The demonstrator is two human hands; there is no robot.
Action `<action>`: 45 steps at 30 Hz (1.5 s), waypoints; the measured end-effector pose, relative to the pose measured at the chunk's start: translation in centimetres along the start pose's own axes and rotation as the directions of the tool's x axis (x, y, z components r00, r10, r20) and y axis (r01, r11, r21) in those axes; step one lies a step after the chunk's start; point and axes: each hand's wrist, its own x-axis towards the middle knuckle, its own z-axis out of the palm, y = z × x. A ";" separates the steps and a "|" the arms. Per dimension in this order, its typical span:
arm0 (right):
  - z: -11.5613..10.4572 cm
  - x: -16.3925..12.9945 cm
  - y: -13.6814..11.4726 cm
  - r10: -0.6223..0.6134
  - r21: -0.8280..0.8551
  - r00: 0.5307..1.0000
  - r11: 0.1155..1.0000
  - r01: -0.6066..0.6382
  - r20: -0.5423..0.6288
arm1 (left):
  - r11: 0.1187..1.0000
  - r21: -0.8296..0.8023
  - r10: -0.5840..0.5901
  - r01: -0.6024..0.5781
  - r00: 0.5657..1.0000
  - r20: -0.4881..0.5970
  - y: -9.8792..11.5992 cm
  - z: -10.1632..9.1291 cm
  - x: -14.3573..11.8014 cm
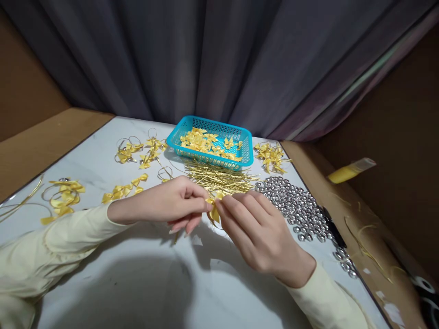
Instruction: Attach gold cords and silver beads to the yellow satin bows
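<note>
I've got a yellow ribbon bow (214, 206) pinched between both hands — left hand (171, 203), right hand (255, 228) — just in front of the blue basket (247, 157). Finished bows left of the basket; gold wires (219, 179) and silver bells (298, 205) beside it remain — plenty left, I judge.

No text, label, brand, number or sign can be read anywhere. The blue basket (219, 137) has only a plain perforated wall, and the yellow tube (350, 171) to the right of the basket shows no legible print.
</note>
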 end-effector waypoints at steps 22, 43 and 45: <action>-1.0 0.2 1.3 0.457 0.603 0.882 0.672 -0.430 0.119 | 0.968 -0.242 -0.043 0.068 0.993 0.106 0.3 -0.5 -0.3; -1.3 0.6 0.6 0.532 0.590 0.737 0.459 -0.664 0.417 | 0.651 0.730 0.446 -0.209 0.883 -0.146 -1.0 2.6 -0.8; -1.2 0.8 0.5 0.544 0.591 0.725 0.440 -0.676 0.422 | 0.637 0.744 0.433 -0.203 0.892 -0.128 -1.1 2.7 -0.8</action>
